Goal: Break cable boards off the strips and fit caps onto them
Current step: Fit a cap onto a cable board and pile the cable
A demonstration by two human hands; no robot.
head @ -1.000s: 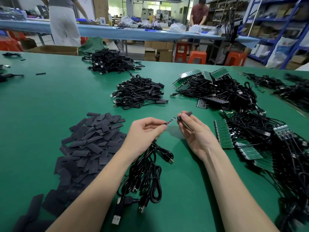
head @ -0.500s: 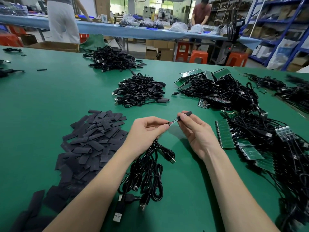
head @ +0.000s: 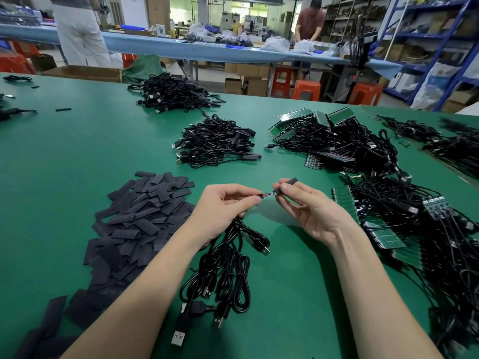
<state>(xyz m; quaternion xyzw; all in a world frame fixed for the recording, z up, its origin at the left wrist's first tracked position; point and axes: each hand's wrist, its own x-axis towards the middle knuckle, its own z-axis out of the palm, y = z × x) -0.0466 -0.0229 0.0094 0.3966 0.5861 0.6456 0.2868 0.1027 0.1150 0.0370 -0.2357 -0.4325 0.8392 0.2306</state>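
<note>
Cable board, a small narrow dark circuit piece with red marks (head: 267,195), is held in the air above the green work table (head: 77,156), spanning the gap between the two hands; every place below is given from it.

Far to its left and a little nearer the camera, a wide heap of flat black rectangular caps (head: 134,218) spreads over the table. Just left of the board, the left hand (head: 225,208) pinches the board's left end between thumb and curled fingers; from under that hand a bundle of black USB cables (head: 225,268) hangs down to the table below the board. Beyond the board, a loose pile of black cables (head: 215,143) lies on the table, with a second such pile (head: 173,93) farther off.

At the board's right end, a black cap (head: 286,184) sits over its tip, pinched by the thumb and forefinger of the right hand (head: 313,216), whose other fingers are loosely curled. To the right of the board, green strips of unbroken boards (head: 344,203) lie tangled with more black cables (head: 420,229), and another cable-and-strip heap (head: 334,141) lies beyond and to the right.
</note>
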